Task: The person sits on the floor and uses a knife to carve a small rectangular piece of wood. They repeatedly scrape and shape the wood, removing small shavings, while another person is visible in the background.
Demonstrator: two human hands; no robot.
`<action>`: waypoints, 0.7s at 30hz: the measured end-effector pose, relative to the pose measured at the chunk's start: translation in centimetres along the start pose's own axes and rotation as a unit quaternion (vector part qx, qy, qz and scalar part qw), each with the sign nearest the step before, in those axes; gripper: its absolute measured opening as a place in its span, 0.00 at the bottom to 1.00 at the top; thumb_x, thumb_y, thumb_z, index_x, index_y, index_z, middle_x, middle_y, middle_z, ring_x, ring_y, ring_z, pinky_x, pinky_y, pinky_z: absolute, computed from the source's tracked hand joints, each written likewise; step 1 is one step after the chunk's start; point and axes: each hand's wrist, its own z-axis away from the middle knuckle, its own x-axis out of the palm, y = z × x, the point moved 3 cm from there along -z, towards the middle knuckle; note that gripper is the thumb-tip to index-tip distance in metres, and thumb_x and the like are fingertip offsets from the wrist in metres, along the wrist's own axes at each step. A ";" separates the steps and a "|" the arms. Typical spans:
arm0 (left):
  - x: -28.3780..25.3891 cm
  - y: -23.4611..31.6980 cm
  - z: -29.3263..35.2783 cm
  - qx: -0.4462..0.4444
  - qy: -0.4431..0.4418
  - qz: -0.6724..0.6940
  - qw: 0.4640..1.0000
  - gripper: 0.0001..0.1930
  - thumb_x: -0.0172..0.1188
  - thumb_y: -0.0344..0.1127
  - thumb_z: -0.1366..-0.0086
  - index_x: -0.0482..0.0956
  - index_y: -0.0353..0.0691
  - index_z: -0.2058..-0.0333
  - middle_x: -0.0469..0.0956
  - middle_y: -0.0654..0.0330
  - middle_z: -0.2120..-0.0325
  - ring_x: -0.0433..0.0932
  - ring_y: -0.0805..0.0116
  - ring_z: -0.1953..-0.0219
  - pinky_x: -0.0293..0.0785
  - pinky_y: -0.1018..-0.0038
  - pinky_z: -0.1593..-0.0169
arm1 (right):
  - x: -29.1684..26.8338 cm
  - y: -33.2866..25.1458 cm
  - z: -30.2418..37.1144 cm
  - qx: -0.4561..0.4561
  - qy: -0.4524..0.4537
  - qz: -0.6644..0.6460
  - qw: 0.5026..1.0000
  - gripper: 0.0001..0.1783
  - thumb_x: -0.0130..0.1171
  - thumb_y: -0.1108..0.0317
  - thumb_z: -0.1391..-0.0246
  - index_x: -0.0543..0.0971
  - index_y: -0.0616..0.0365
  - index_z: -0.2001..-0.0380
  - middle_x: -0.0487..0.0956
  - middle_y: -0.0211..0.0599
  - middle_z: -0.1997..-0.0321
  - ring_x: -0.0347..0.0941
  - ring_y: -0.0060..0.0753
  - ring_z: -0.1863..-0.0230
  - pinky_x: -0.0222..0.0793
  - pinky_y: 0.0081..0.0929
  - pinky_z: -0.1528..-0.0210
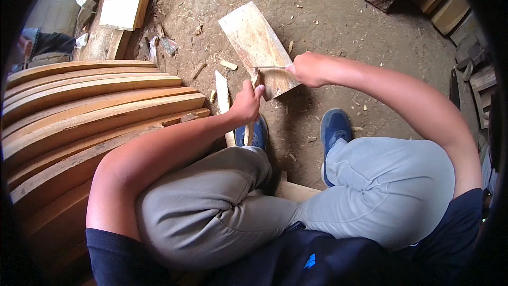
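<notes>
Grip of left hand (247, 101) closed round pale wooden stick (248, 134) jutting both ways, right hand (311, 70) clenched on thin metal blade (273, 67) across stick's far end, pale rectangular wooden board (247, 30) beneath, open brown dirt floor (330, 24) past its edges

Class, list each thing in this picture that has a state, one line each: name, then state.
Left grip: closed around the stick
Right grip: closed on the thin blade; handle hidden
Stick: held, far end at the blade
Thin blade: exposed, crossing above the block
Block: lying on the ground, surface stained
Planks: piled alongside one another
Shoes: worn
</notes>
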 end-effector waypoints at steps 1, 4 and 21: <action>0.2 0.0 -0.1 0.007 -0.006 -0.004 1.000 0.20 0.42 0.49 0.30 0.57 0.33 0.63 0.74 0.43 0.79 0.77 0.53 0.82 0.73 0.61 0.77 | 0.0 -0.3 0.1 0.020 -0.012 0.006 1.000 0.27 0.37 0.55 0.36 0.76 0.71 0.61 0.76 0.62 0.57 0.73 0.61 0.54 0.67 0.48 0.49; -0.6 -0.6 0.1 0.014 -0.003 -0.041 0.999 0.20 0.42 0.48 0.29 0.57 0.32 0.64 0.74 0.42 0.78 0.77 0.52 0.81 0.73 0.60 0.76 | -0.8 -2.3 0.9 0.005 -0.030 0.052 0.998 0.25 0.38 0.56 0.36 0.76 0.69 0.58 0.76 0.59 0.54 0.73 0.59 0.52 0.67 0.46 0.48; 0.9 0.1 -0.2 -0.010 0.021 -0.102 0.994 0.21 0.39 0.45 0.29 0.59 0.27 0.58 0.73 0.28 0.64 0.74 0.33 0.58 0.67 0.50 0.52 | -1.3 -2.6 0.1 0.092 -0.106 0.149 0.979 0.17 0.58 0.75 0.55 0.80 0.62 0.58 0.80 0.51 0.57 0.78 0.48 0.56 0.73 0.41 0.57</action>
